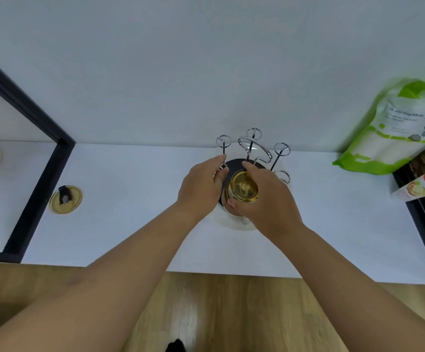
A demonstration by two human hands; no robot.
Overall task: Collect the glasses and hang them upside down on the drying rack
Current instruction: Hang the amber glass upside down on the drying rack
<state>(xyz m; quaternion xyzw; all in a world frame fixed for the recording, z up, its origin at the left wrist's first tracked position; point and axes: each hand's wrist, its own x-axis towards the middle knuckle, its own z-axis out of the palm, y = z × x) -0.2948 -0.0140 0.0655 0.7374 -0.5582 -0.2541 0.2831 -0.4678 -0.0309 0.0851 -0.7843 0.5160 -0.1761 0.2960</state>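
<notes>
White counter against a plain wall — a glass goes onto the drying rack.
Right hand grips the gold-tinted glass, tilted, one round end facing up, just above the rack; left hand pinches a peg. Next, I judge: align, lower — mouth down.

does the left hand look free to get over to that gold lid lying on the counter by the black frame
Probably yes. The left hand sits at the drying rack and seems to hold nothing, while the right hand has the glass. The counter between it and the gold lid is bare.
</notes>
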